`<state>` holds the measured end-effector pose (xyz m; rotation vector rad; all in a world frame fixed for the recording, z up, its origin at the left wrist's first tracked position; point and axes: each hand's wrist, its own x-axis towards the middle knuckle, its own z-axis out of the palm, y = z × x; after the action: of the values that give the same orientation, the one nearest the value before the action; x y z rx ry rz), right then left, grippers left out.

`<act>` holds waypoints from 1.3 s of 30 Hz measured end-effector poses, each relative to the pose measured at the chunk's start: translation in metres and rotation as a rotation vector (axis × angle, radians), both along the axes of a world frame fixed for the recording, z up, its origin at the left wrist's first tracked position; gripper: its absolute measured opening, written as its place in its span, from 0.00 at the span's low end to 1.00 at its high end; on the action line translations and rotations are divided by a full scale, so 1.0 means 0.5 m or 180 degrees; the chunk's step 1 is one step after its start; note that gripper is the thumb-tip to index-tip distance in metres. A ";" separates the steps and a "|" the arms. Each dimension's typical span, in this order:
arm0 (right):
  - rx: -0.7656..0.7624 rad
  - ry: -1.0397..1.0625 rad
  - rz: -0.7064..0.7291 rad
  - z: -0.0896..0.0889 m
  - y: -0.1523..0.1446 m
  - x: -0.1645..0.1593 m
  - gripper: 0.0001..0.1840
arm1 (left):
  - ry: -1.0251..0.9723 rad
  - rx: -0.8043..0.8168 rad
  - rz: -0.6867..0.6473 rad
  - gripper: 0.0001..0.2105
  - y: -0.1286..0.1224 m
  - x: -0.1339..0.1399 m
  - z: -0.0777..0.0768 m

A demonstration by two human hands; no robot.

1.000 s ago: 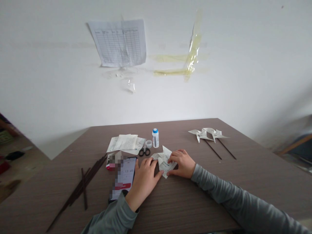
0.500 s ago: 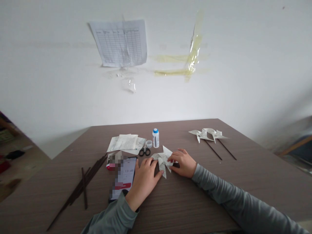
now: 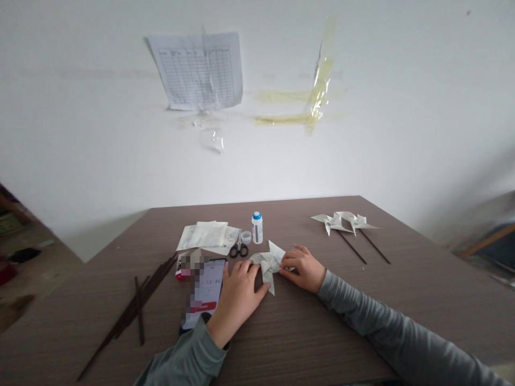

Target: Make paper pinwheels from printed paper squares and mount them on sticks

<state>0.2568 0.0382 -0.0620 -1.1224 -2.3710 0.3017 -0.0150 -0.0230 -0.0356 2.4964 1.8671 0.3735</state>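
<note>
Resting on the brown table (image 3: 314, 338), a paper pinwheel (image 3: 267, 266) sits between both hands. The left hand (image 3: 239, 289) spreads its fingers over the left side, grasping nothing; the right hand (image 3: 303, 269) pinches a flap on the right. Left of these lie a phone (image 3: 210, 289) and dark sticks (image 3: 151, 288). Farther off are scissors (image 3: 238, 247), a white bottle (image 3: 257, 230) and paper sheets (image 3: 209, 234); at far right, two pinwheels on sticks (image 3: 332, 223).

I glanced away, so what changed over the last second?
The right hand edged slightly rightward; the near-right part of the folded paper, spread out earlier, has drawn inward. The left hand stays at the paper's left side; the bottle and scissors haven't moved.
</note>
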 end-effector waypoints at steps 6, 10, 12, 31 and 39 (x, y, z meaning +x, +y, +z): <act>0.0046 0.0005 -0.0103 -0.017 0.004 -0.001 0.11 | -0.0041 0.0016 0.0023 0.21 -0.005 0.012 0.005; 0.0037 0.0108 -0.0169 -0.027 0.010 -0.004 0.12 | -0.0104 -0.0050 -0.0003 0.25 -0.004 0.014 0.007; -0.0043 0.0198 -0.0233 -0.027 0.011 -0.007 0.08 | -0.0140 -0.0086 -0.0053 0.25 -0.003 0.015 0.007; 0.0048 0.0100 -0.0581 -0.023 0.003 -0.021 0.06 | -0.0158 0.0018 -0.0084 0.28 -0.001 0.025 0.008; 0.0325 0.0112 -0.0494 -0.040 0.010 -0.016 0.06 | -0.0085 -0.0069 -0.0130 0.29 0.001 0.022 0.008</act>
<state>0.2487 0.0432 -0.0820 -1.2334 -2.2268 0.1438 -0.0042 -0.0226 -0.0314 2.4986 1.7977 0.3821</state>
